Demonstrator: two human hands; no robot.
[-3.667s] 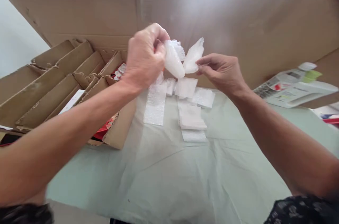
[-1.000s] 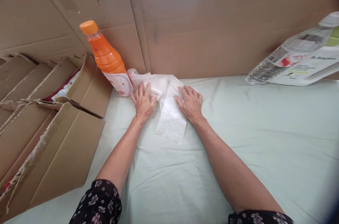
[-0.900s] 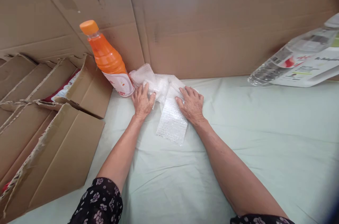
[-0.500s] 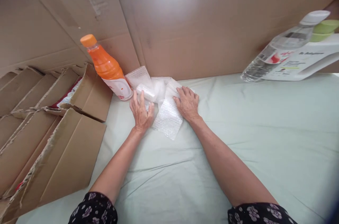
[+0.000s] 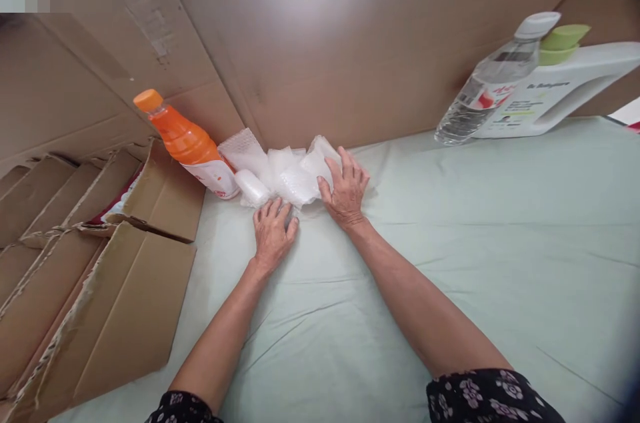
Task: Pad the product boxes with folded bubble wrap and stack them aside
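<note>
A loose heap of clear bubble wrap lies against the foot of the cardboard wall, with a rolled piece at its left end. My left hand rests at the heap's near edge, its fingers extended and slightly curved. At the right end, my right hand touches the bubble wrap with its fingers apart. Neither hand is wrapped around anything. Just left of the heap stands a bottle of orange drink with an orange cap, and a flat bubble wrap piece leans beside it.
A divided cardboard box takes up the left side, with something red and white in one compartment. At the back right stand a clear water bottle and a white jug with a green cap. A pale green cloth covers the surface; the cardboard wall rises behind.
The bubble wrap piece that stuck out toward me is now pushed back into the heap. My left hand has come nearer to me, off the roll. The view has shifted slightly.
</note>
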